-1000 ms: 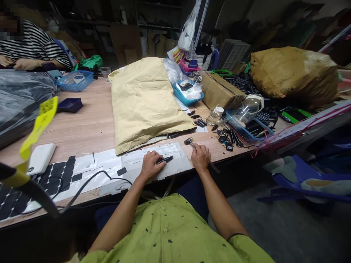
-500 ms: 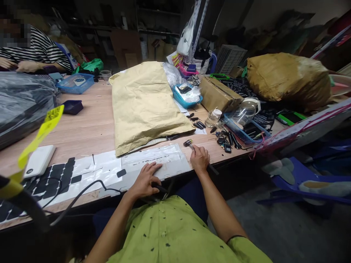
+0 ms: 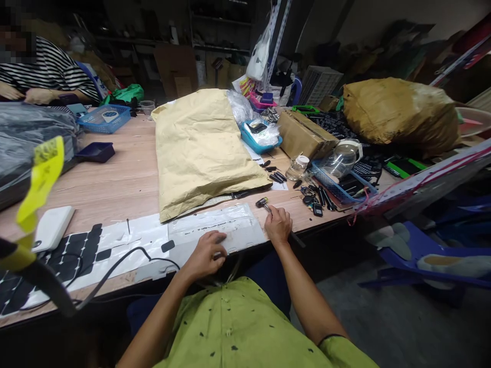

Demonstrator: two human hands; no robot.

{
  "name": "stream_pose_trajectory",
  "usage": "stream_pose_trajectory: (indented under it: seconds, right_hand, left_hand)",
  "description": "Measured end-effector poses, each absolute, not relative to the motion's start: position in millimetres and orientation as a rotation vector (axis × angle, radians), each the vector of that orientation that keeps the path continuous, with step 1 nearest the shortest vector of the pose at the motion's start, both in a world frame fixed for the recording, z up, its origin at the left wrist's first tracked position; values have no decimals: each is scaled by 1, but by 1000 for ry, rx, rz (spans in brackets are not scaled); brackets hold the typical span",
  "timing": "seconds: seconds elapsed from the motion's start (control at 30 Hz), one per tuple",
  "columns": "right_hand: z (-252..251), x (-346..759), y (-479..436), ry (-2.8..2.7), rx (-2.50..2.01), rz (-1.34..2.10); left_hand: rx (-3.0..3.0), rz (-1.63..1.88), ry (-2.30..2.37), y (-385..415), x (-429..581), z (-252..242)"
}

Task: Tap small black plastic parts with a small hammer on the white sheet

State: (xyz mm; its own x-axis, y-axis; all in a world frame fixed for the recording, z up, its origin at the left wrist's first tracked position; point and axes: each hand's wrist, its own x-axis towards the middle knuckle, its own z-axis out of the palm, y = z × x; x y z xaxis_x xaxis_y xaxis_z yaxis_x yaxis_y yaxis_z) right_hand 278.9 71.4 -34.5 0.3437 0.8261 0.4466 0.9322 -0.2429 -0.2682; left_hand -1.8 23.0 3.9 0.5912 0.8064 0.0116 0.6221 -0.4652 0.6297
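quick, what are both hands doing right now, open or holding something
Left hand: open, fingers loosely bent, nothing visible in it.
Right hand: closed around the handle of a small hammer.

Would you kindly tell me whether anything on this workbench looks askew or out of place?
One flat, rounded black pad lies apart from the rows of similar black pads, and a clear plastic container with a white rim seems to lean over the blue plastic basket instead of standing upright. No obvious spill shows.
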Motion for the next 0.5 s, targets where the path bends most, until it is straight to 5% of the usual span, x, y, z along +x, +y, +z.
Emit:
stream_pose_trajectory:
  seconds: [0.2, 0.5]
  right_hand:
    - [-33, 276, 70, -1529, -2103, -252]
    - [-34, 269, 68, -1546, -2115, -283]
  left_hand:
    - [2095, 631, 1444, 89, 49, 22]
    - [2148, 480, 1696, 171, 110, 22]
